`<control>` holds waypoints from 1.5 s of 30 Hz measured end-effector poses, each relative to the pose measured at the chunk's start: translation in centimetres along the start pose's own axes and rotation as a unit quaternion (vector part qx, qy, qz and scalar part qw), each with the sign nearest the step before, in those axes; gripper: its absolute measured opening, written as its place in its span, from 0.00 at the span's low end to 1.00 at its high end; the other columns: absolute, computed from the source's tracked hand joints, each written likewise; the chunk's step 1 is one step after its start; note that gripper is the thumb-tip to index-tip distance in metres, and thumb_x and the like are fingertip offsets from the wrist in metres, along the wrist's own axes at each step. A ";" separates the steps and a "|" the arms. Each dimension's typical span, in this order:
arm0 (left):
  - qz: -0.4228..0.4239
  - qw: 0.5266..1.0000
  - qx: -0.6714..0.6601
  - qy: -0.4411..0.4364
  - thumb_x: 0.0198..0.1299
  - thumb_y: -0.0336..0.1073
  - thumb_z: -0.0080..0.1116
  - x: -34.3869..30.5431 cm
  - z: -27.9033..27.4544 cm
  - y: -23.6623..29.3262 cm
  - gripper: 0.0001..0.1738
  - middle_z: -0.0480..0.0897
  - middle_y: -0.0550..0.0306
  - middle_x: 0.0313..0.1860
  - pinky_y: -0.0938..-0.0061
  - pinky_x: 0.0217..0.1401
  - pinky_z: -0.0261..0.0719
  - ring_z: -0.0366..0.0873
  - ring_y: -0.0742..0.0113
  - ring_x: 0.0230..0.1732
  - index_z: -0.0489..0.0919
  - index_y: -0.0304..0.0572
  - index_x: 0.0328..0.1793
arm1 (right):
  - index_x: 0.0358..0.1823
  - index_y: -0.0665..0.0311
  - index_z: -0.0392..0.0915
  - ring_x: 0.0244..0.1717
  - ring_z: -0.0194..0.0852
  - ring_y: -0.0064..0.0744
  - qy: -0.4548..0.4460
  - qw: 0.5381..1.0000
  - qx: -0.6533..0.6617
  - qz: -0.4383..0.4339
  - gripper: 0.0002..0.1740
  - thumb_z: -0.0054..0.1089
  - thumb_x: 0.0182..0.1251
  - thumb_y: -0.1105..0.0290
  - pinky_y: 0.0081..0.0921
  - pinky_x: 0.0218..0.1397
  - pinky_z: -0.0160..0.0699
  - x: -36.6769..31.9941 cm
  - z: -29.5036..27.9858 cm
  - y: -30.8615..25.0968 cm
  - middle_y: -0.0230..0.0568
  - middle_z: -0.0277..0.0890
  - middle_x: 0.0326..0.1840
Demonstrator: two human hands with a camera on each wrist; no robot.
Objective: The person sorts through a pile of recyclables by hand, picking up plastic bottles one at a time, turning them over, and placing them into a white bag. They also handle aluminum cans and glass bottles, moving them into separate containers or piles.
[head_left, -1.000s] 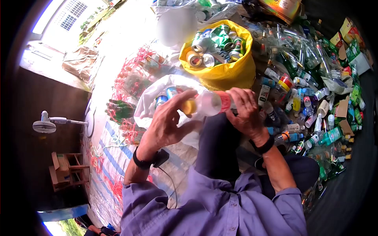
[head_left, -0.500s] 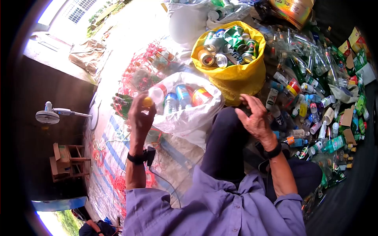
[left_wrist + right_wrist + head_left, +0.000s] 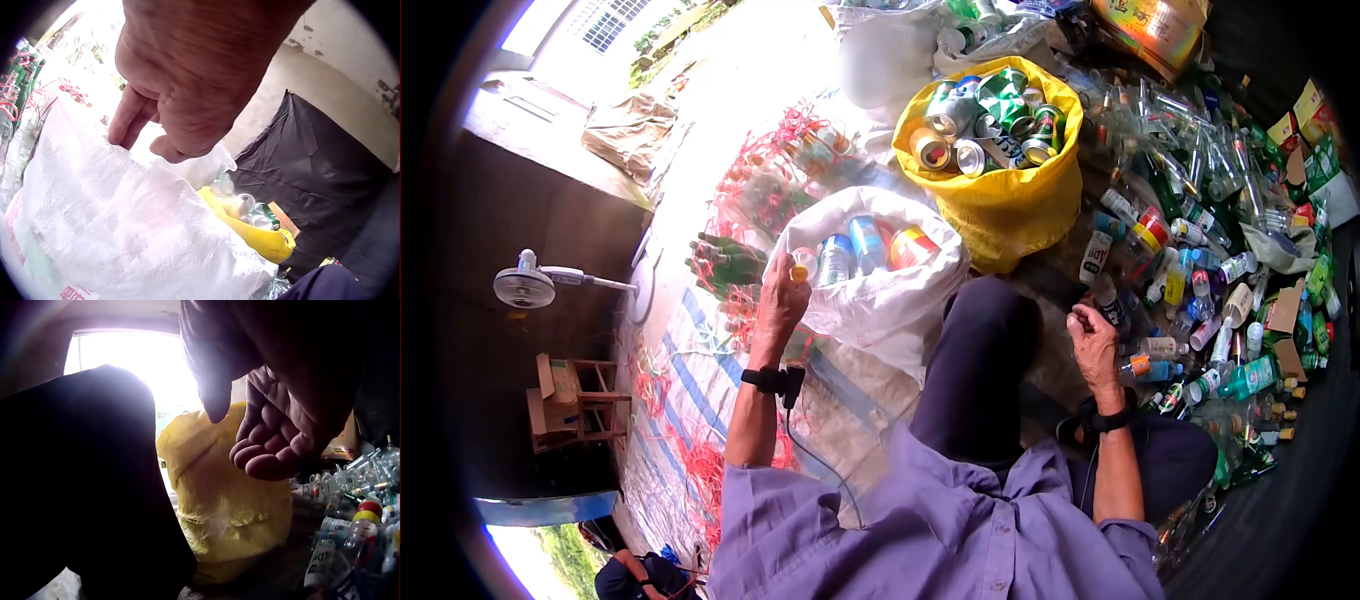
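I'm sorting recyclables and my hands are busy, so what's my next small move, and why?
Probably reach your right hand into the loose bottle pile. That hand looks empty beside it, and your left hand rests at the rim of the white sack.

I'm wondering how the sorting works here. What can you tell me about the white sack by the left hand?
The white sack looks like woven plastic, crumpled, standing with its mouth open beside the yellow bag. Inside lie blue-labelled bottles. The left hand touches its rim, its fingers against the wall, by a yellow-capped bottle.
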State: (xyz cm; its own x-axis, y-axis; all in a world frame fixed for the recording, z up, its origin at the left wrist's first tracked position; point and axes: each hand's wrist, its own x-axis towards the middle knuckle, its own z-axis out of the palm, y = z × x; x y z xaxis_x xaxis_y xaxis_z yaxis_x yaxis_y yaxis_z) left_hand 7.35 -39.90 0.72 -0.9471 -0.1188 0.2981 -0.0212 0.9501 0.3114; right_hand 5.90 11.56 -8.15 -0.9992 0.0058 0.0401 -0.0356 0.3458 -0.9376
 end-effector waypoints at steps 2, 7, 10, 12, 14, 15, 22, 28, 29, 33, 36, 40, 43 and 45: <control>-0.012 1.000 -0.005 0.002 0.50 0.22 0.59 0.0 0.5 -0.9 0.19 0.76 0.38 0.43 0.52 0.50 0.77 0.78 0.35 0.44 0.69 0.37 0.49 | 0.48 0.73 0.81 0.34 0.77 0.20 0.000 0.999 0.004 0.037 0.13 0.63 0.69 0.71 0.22 0.42 0.79 -0.6 0.3 0.9 0.37 0.83 0.35; -0.061 0.997 -0.049 -0.029 0.53 0.25 0.63 -0.6 0.1 0.5 0.21 0.76 0.44 0.53 0.61 0.42 0.83 0.83 0.46 0.43 0.72 0.40 0.53 | 0.49 0.72 0.81 0.36 0.78 0.20 0.001 0.997 0.061 0.050 0.13 0.63 0.69 0.71 0.21 0.43 0.79 0.1 0.0 -3.0 0.36 0.84 0.37; -0.035 0.998 -0.027 -0.038 0.55 0.26 0.64 -1.0 0.5 0.0 0.24 0.76 0.47 0.59 0.66 0.42 0.85 0.86 0.55 0.38 0.73 0.43 0.59 | 0.50 0.71 0.81 0.40 0.81 0.20 -0.027 0.991 0.130 -0.007 0.12 0.63 0.70 0.72 0.20 0.47 0.80 1.0 0.8 -12.9 0.36 0.85 0.39; -0.038 0.997 -0.040 -0.054 0.58 0.33 0.64 -1.1 0.4 -0.3 0.22 0.76 0.49 0.64 0.64 0.44 0.84 0.87 0.58 0.35 0.76 0.46 0.60 | 0.51 0.71 0.80 0.43 0.82 0.23 -0.125 0.980 0.155 -0.016 0.12 0.61 0.70 0.73 0.21 0.49 0.80 1.1 2.0 -19.0 0.40 0.85 0.43; -0.025 0.997 -0.045 -0.065 0.58 0.33 0.65 -1.1 0.5 -0.7 0.23 0.76 0.49 0.65 0.64 0.44 0.84 0.88 0.59 0.36 0.76 0.46 0.60 | 0.51 0.70 0.80 0.42 0.84 0.37 -0.214 0.965 0.114 -0.102 0.16 0.65 0.66 0.69 0.27 0.50 0.82 1.9 4.9 -21.3 0.50 0.84 0.42; -0.011 0.995 -0.050 -0.080 0.58 0.33 0.65 -1.2 0.4 -0.8 0.23 0.76 0.49 0.66 0.64 0.45 0.84 0.88 0.59 0.36 0.76 0.46 0.61 | 0.50 0.71 0.80 0.43 0.84 0.48 -0.253 0.952 0.034 -0.171 0.18 0.65 0.65 0.64 0.35 0.49 0.82 2.5 6.5 -22.4 0.53 0.82 0.43; 0.058 0.989 -0.018 -0.136 0.59 0.33 0.64 -1.3 0.0 -1.7 0.26 0.71 0.31 0.67 0.53 0.66 0.74 0.69 0.36 0.69 0.72 0.36 0.64 | 0.55 0.74 0.73 0.50 0.77 0.63 -0.240 0.926 -0.089 -0.277 0.22 0.59 0.64 0.66 0.49 0.56 0.77 3.4 21.8 -18.4 0.62 0.76 0.51; 0.039 0.990 -0.080 -0.107 0.60 0.24 0.57 -1.7 0.4 -1.3 0.23 0.68 0.30 0.65 0.51 0.66 0.71 0.67 0.29 0.66 0.69 0.37 0.62 | 0.40 0.66 0.81 0.47 0.84 0.56 -0.312 0.875 -0.275 -0.247 0.13 0.47 0.66 0.69 0.49 0.50 0.81 2.5 21.5 -14.2 0.55 0.82 0.44; 0.039 0.990 -0.081 -0.106 0.60 0.24 0.57 -1.5 0.4 -1.4 0.23 0.68 0.30 0.65 0.51 0.66 0.71 0.67 0.29 0.66 0.69 0.37 0.62 | 0.40 0.66 0.81 0.47 0.84 0.56 -0.312 0.875 -0.276 -0.247 0.13 0.47 0.66 0.69 0.49 0.50 0.81 2.4 21.7 -13.7 0.55 0.82 0.44; -0.002 0.978 -0.105 -0.181 0.58 0.23 0.57 0.2 0.0 -1.5 0.23 0.70 0.38 0.64 0.53 0.60 0.73 0.70 0.36 0.64 0.70 0.37 0.61 | 0.32 0.63 0.84 0.38 0.85 0.52 -0.315 0.876 -0.245 -0.271 0.10 0.52 0.60 0.71 0.48 0.40 0.82 1.7 20.9 -14.3 0.51 0.84 0.34; 0.013 0.978 -0.063 -0.200 0.58 0.25 0.57 1.2 -0.3 -1.6 0.21 0.74 0.43 0.62 0.55 0.57 0.76 0.76 0.40 0.60 0.72 0.38 0.59 | 0.31 0.63 0.84 0.38 0.85 0.51 -0.409 0.830 -0.254 -0.281 0.08 0.54 0.58 0.72 0.46 0.39 0.82 2.1 20.2 -14.9 0.50 0.84 0.34; -0.006 0.982 -0.028 -0.188 0.60 0.34 0.60 1.3 -0.6 -1.4 0.21 0.76 0.49 0.68 0.58 0.58 0.79 0.81 0.44 0.57 0.79 0.47 0.60 | 0.32 0.64 0.83 0.37 0.85 0.50 -0.442 0.808 -0.260 -0.291 0.08 0.55 0.55 0.72 0.44 0.37 0.81 2.1 19.8 -15.3 0.50 0.84 0.33; -0.029 0.983 -0.008 -0.182 0.59 0.36 0.62 0.4 -0.6 -1.3 0.23 0.74 0.51 0.71 0.59 0.59 0.80 0.81 0.45 0.59 0.80 0.53 0.63 | 0.32 0.65 0.83 0.38 0.85 0.51 -0.456 0.805 -0.241 -0.292 0.09 0.55 0.54 0.71 0.44 0.39 0.81 1.9 19.6 -14.9 0.51 0.84 0.35; -0.025 0.984 0.012 -0.175 0.59 0.37 0.63 -0.4 -0.2 -1.7 0.24 0.74 0.51 0.72 0.59 0.59 0.80 0.81 0.45 0.59 0.81 0.56 0.64 | 0.32 0.66 0.83 0.39 0.84 0.51 -0.465 0.804 -0.224 -0.297 0.09 0.55 0.54 0.71 0.45 0.41 0.81 1.8 19.4 -14.4 0.52 0.84 0.37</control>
State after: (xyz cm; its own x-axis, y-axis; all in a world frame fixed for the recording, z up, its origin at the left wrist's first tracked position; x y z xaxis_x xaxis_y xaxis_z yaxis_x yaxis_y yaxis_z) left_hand 7.79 -41.50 0.30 -0.9969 -0.0626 -0.0472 -0.0738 0.9527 0.2950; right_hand 4.25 -11.60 -1.31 -0.3990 -0.9163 -0.0357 -0.7087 0.3328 -0.6220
